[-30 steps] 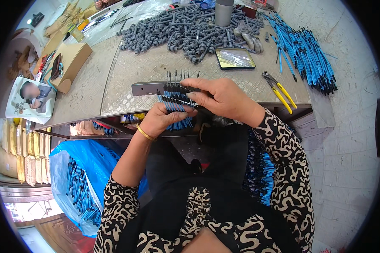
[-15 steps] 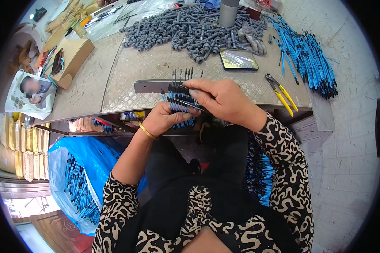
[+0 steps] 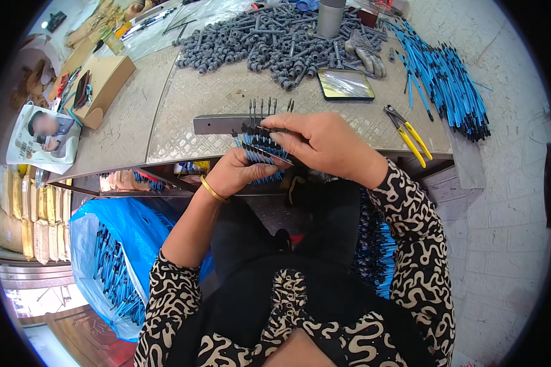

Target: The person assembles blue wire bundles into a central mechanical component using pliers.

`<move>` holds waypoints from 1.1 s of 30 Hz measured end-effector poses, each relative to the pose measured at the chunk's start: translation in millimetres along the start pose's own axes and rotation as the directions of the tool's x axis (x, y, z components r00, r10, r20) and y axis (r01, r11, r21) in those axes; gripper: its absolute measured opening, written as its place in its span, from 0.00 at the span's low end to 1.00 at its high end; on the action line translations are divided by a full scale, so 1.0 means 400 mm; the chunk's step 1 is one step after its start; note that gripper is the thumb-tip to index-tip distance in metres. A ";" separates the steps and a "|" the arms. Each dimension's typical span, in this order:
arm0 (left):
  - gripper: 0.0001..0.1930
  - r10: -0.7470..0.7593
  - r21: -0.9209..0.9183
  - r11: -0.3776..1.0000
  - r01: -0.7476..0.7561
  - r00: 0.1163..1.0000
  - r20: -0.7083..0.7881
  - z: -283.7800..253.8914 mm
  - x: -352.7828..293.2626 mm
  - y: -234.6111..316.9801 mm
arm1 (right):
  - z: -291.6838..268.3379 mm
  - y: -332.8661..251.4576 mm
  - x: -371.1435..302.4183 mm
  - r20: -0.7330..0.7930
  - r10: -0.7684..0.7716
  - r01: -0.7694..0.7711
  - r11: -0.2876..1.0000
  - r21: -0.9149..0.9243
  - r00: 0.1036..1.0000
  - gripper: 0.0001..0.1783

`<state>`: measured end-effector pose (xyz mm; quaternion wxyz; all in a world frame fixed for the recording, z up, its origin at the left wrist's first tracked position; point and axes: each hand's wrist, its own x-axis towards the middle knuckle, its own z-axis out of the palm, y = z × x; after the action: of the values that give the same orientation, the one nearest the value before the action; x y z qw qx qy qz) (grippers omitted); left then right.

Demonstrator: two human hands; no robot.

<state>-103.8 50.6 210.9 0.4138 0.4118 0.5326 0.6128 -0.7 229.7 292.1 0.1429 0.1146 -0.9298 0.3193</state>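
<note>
My left hand (image 3: 231, 174) is closed around a bunch of thin blue rods with black ends (image 3: 253, 144), held at the table's front edge. A thin straight strip lies across the bunch, near my left fingers. My right hand (image 3: 330, 147) is over the right side of the bunch, thumb and forefinger pinched together at the black ends. What is between those fingertips is too small to make out. Several dark slender pins (image 3: 261, 107) stand up in a row just beyond the fingers. Behind the bunch, a flat grey metal bar (image 3: 217, 125) runs along the tabletop, partly hidden by my right hand.
Grey ribbed plastic parts (image 3: 275, 49) are heaped at the back around a grey cylinder (image 3: 331, 19). A flat, shiny rectangular case (image 3: 346, 84), a glove (image 3: 367, 58), yellow-handled pliers (image 3: 408, 137) and piled blue rods (image 3: 450, 85) are to the right. A blue bag (image 3: 125, 214) of rods stands lower left.
My right fingertips have shifted slightly left along the black ends, and more pins show at the right of the row. My left hand stays nearly still around the bunch.
</note>
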 end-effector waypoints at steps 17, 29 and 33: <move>0.12 -0.083 0.034 0.996 0.081 0.995 0.050 -0.003 0.000 0.014 | -0.032 0.002 0.025 0.141 -0.057 0.060 0.998 -0.015 0.988 0.16; 0.10 -0.036 0.015 0.999 0.035 0.998 0.052 0.004 0.002 0.020 | -0.004 0.058 0.031 0.073 -0.188 0.156 0.937 0.313 0.979 0.15; 0.10 -0.036 -0.002 0.999 0.036 0.999 0.039 0.003 -0.001 0.020 | 0.000 0.049 0.028 0.163 -0.107 0.054 0.951 0.303 0.981 0.14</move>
<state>-103.1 50.0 218.8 0.4355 0.4135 0.5309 0.5978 -17.0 243.3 284.8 0.0535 0.2009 -0.8747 0.4378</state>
